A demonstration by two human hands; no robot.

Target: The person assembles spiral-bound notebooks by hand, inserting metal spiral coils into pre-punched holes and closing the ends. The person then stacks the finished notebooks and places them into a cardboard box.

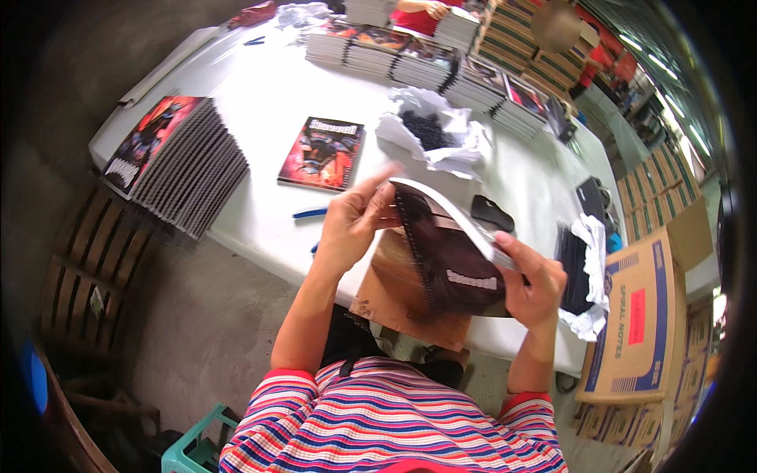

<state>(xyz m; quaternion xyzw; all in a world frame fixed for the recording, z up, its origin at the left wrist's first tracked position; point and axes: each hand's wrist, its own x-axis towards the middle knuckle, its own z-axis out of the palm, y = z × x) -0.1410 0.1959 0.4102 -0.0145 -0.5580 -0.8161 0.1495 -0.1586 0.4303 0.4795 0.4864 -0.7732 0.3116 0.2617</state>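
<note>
L grip (353,225) & R grip (536,284) hold bent notebk (453,252); blk coils (426,130) in wht paper wrap (467,158).

A bindery-like workshop or packing room is suggested by the white worktop (260,102), along whose edges matching coil-bound books (189,169) are stacked, while black binding coils (423,130) are cradled in crumpled white paper (467,150). Large cardboard cartons (658,315) are piled beside it, a grey concrete-looking floor (213,307) is seen beneath, and a co-worker (416,20) in red is glimpsed across the worktop.
</note>
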